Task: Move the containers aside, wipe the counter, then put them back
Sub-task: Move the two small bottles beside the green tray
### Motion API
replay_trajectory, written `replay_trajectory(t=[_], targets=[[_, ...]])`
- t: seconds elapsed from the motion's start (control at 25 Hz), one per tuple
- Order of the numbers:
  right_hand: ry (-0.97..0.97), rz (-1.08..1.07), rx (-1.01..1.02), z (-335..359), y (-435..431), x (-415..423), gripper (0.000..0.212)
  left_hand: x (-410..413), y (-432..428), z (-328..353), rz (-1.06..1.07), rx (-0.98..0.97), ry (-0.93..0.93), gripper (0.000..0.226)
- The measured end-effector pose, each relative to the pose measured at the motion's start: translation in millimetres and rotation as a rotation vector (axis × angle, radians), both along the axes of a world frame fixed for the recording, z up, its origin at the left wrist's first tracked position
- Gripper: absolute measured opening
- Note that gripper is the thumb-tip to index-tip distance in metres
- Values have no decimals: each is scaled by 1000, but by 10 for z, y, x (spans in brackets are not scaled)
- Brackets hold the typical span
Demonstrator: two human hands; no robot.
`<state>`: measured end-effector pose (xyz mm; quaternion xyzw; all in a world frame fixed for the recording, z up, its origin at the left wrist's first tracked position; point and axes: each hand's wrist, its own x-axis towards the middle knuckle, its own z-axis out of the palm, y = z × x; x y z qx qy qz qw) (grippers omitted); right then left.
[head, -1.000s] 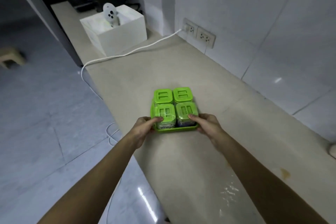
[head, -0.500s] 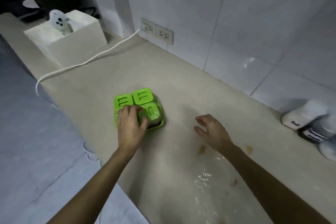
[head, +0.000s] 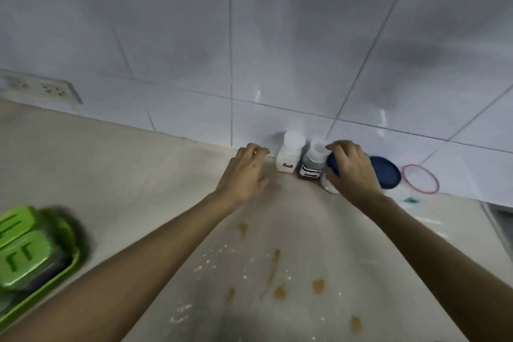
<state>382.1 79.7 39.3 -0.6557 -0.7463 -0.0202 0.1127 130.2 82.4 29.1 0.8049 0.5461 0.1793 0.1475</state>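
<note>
Right hand [head: 352, 169]: fingers [head: 337, 157] curled around a blue-lid jar [head: 331, 171], right of centre, at the wall. Left hand [head: 244, 172]: fingers loosely bent, holding nothing, just left of the white bottle [head: 290, 154]. Dark bottle [head: 312, 162] stands between the white bottle and the gripped jar. Second blue-lid jar [head: 387, 175] and a red-rimmed lid [head: 420, 182] further right. Green tray [head: 55, 277] of green-lid containers [head: 25, 255] at lower left edge, blurred. Bench [head: 138, 175] lower centre shows brown stains [head: 280, 291] and white crumbs.
</note>
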Motion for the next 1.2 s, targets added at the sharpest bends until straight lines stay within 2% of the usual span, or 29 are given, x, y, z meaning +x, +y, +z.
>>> replay_trajectory(t=[0.16,0.24,0.4,0.64,0.76,0.84,1.0,1.2], targets=[[3,44,-105,32,295,104,59,640,569,105,-81,3,104,66],[36,72,-155,-24,413,59,62,813,697,53,-101,-19,126,64],[111,33,-158,-84,555,-24,55,893,800,-20,-88,66,233,49],[140,26,-209,-55,505,-150,48,695,745,144,-84,-124,187,49],[105,105,-213,34,478,-405,53,290,505,192,2,-168,97,50],[194,127,-214,122,463,-765,54,-186,280,238,79,-172,67,51],[344,279,-257,144,408,-1808,56,-1369,-155,320,320,-140,27,53],[299,526,-346,4,254,-3152,55,-2613,-656,329,562,-152,73,54]])
